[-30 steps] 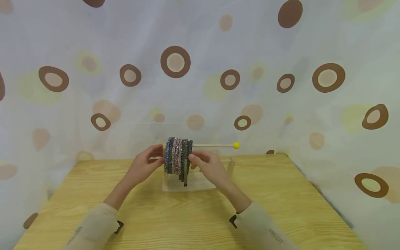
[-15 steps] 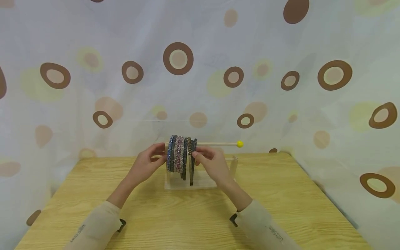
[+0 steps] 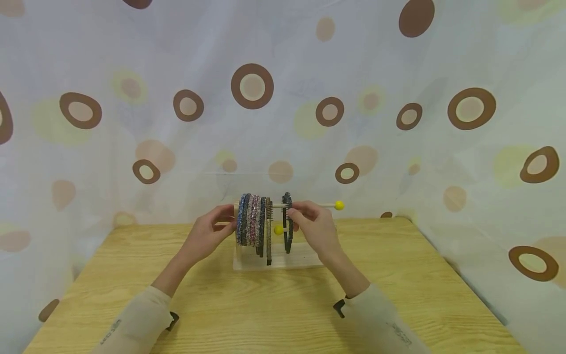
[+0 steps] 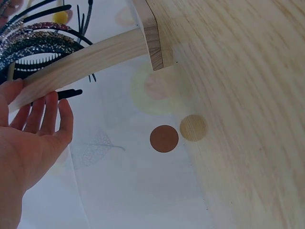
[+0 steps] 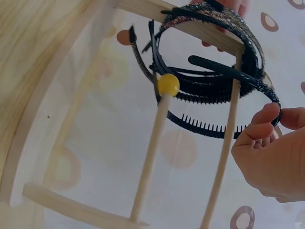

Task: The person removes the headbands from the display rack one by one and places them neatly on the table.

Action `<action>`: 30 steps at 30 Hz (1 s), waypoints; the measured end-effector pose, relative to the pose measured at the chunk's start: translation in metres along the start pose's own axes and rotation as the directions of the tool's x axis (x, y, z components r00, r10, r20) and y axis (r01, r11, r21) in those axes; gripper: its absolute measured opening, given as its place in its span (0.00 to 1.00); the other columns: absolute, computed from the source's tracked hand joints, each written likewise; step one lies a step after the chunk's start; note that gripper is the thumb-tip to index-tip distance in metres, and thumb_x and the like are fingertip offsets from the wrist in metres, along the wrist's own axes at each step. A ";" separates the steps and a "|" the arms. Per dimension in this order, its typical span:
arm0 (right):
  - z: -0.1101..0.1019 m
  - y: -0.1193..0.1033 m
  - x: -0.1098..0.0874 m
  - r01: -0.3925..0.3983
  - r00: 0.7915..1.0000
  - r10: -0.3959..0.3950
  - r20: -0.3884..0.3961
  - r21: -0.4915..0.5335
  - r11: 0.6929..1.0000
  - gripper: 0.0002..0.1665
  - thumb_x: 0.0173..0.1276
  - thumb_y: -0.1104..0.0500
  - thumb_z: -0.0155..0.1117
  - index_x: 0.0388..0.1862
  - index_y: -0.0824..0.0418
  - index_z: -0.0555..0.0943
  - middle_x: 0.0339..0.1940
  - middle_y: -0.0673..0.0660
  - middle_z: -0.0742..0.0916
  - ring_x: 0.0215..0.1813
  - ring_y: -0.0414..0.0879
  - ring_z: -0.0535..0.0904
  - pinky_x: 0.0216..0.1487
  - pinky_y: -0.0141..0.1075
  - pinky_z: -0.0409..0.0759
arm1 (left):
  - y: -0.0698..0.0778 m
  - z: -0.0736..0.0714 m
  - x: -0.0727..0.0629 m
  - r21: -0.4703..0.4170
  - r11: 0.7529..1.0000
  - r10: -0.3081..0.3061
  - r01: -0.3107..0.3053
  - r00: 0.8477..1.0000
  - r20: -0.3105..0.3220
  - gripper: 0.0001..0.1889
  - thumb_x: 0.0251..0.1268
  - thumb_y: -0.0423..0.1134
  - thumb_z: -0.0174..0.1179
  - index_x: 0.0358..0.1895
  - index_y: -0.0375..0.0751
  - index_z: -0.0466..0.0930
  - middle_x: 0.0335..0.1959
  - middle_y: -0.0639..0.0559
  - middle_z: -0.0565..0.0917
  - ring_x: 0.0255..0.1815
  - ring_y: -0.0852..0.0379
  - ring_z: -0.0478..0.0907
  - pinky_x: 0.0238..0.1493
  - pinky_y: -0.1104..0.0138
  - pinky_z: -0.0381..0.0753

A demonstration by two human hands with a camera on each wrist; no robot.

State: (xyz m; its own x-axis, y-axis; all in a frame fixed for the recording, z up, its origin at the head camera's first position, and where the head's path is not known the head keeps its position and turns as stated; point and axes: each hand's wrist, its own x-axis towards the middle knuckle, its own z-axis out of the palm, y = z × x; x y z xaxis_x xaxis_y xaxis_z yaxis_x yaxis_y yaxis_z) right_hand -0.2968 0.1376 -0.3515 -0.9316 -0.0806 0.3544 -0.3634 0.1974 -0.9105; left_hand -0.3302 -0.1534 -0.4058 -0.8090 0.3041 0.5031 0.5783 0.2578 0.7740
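Several glittery headbands (image 3: 253, 221) hang bunched on the upper rod of a wooden stand (image 3: 283, 261), near its left post (image 4: 102, 52). My left hand (image 3: 204, 235) grips that post, thumb on one side and fingers on the other. Between thumb and fingers, my right hand (image 3: 319, 236) pinches a black headband (image 5: 202, 130) with comb teeth on its inside. This headband still encircles the rod, to the right of the bunch and apart from it. A gold-brown headband (image 3: 268, 246) hangs at the bunch's right edge.
A yellow ball (image 3: 339, 205) caps the upper rod's right end. Another yellow ball (image 5: 168, 85) tips a lower rod that points toward the bunch. The stand rests on a wood-grain table (image 3: 265, 314), with a patterned curtain (image 3: 283, 137) behind.
My right hand has drawn the black headband rightward along the upper rod, opening a gap from the bunch. The left hand stays at the post.
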 end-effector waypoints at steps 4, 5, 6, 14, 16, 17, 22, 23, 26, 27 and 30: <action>-0.009 -0.001 0.002 0.010 1.000 -0.010 -0.006 -0.010 1.000 0.15 0.74 0.57 0.66 0.53 0.65 0.85 0.29 0.59 0.85 0.35 0.63 0.80 0.31 0.35 0.72 | 0.002 -0.001 0.000 0.020 1.000 0.007 -0.007 1.000 0.000 0.24 0.74 0.38 0.64 0.68 0.35 0.74 0.57 0.43 0.81 0.58 0.46 0.79 0.56 0.59 0.82; -0.010 0.000 0.003 0.008 1.000 -0.008 -0.010 -0.016 1.000 0.15 0.74 0.57 0.66 0.53 0.65 0.85 0.29 0.60 0.85 0.34 0.61 0.81 0.31 0.34 0.71 | 0.003 -0.001 0.000 0.025 1.000 0.007 -0.007 1.000 -0.002 0.23 0.73 0.38 0.64 0.67 0.35 0.74 0.57 0.44 0.81 0.58 0.46 0.79 0.55 0.58 0.82; -0.012 0.001 0.004 0.005 1.000 -0.006 -0.014 -0.023 1.000 0.15 0.74 0.58 0.66 0.53 0.66 0.85 0.29 0.59 0.85 0.34 0.60 0.81 0.30 0.33 0.71 | 0.003 -0.002 0.000 0.030 1.000 0.008 -0.008 1.000 -0.003 0.23 0.73 0.38 0.65 0.67 0.35 0.74 0.57 0.44 0.81 0.58 0.46 0.80 0.55 0.58 0.82; -0.022 0.006 0.006 -0.017 1.000 0.016 -0.013 -0.085 0.996 0.16 0.75 0.58 0.66 0.54 0.67 0.85 0.33 0.59 0.86 0.35 0.57 0.81 0.28 0.33 0.69 | 0.002 -0.002 -0.001 0.053 0.999 -0.007 0.008 1.000 -0.007 0.24 0.73 0.38 0.65 0.67 0.36 0.74 0.56 0.44 0.82 0.57 0.46 0.80 0.53 0.56 0.83; -0.024 0.006 0.006 -0.014 1.000 0.013 -0.008 -0.097 0.995 0.16 0.75 0.58 0.65 0.54 0.66 0.85 0.34 0.59 0.87 0.34 0.54 0.81 0.28 0.33 0.69 | 0.002 -0.003 -0.001 0.055 0.998 -0.010 0.010 1.000 -0.009 0.23 0.73 0.38 0.65 0.67 0.36 0.74 0.56 0.44 0.82 0.57 0.46 0.80 0.53 0.56 0.83; -0.024 0.007 0.006 -0.010 1.000 0.009 -0.007 -0.102 0.995 0.15 0.75 0.57 0.65 0.54 0.66 0.85 0.34 0.59 0.87 0.34 0.53 0.81 0.27 0.33 0.69 | 0.002 -0.003 -0.002 0.054 0.998 -0.010 0.010 1.000 -0.010 0.23 0.73 0.38 0.65 0.67 0.35 0.74 0.56 0.44 0.82 0.57 0.46 0.80 0.53 0.56 0.83; -0.025 0.006 0.005 0.050 0.999 -0.052 -0.016 -0.132 0.990 0.13 0.76 0.59 0.64 0.53 0.65 0.85 0.34 0.59 0.87 0.35 0.54 0.82 0.31 0.33 0.77 | 0.003 -0.004 -0.003 0.055 0.998 -0.010 0.010 1.000 -0.006 0.24 0.73 0.39 0.65 0.68 0.36 0.74 0.56 0.45 0.82 0.57 0.47 0.80 0.53 0.56 0.83; -0.025 0.006 0.005 0.069 0.997 -0.073 -0.021 -0.144 0.987 0.13 0.76 0.60 0.64 0.54 0.66 0.85 0.34 0.58 0.88 0.35 0.54 0.82 0.33 0.34 0.79 | 0.003 -0.005 -0.003 0.059 0.998 -0.011 0.012 1.000 -0.005 0.24 0.73 0.39 0.65 0.68 0.37 0.74 0.56 0.46 0.82 0.57 0.47 0.80 0.53 0.56 0.83; -0.024 0.004 0.004 0.142 0.988 -0.152 -0.036 -0.202 0.969 0.13 0.76 0.62 0.63 0.53 0.68 0.84 0.35 0.57 0.88 0.35 0.53 0.83 0.35 0.35 0.82 | 0.004 -0.005 -0.003 0.071 0.997 -0.020 0.021 1.000 -0.003 0.24 0.74 0.41 0.65 0.68 0.38 0.74 0.56 0.47 0.82 0.57 0.49 0.80 0.52 0.54 0.84; -0.024 0.003 0.004 0.169 0.982 -0.182 -0.041 -0.227 0.959 0.13 0.76 0.62 0.62 0.53 0.68 0.84 0.35 0.57 0.88 0.35 0.52 0.83 0.35 0.35 0.82 | 0.004 -0.006 -0.003 0.072 0.997 -0.023 0.023 1.000 -0.004 0.24 0.74 0.41 0.65 0.68 0.38 0.74 0.55 0.47 0.82 0.57 0.49 0.80 0.51 0.54 0.84; -0.024 0.001 0.004 0.245 0.961 -0.272 -0.055 -0.296 0.923 0.11 0.76 0.64 0.62 0.51 0.68 0.85 0.34 0.55 0.88 0.34 0.48 0.84 0.34 0.35 0.82 | 0.004 -0.007 -0.003 0.046 0.998 -0.035 0.035 0.999 -0.002 0.24 0.73 0.39 0.65 0.68 0.37 0.74 0.55 0.45 0.82 0.57 0.48 0.80 0.47 0.56 0.86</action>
State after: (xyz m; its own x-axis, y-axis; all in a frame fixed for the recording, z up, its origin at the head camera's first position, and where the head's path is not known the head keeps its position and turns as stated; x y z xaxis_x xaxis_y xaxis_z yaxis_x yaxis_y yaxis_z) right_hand -0.3005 0.1611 -0.3459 -0.7961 -0.0775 0.6001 -0.5648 0.4514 -0.6909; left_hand -0.3265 -0.1596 -0.4018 -0.8291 0.2932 0.4761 0.5535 0.3106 0.7728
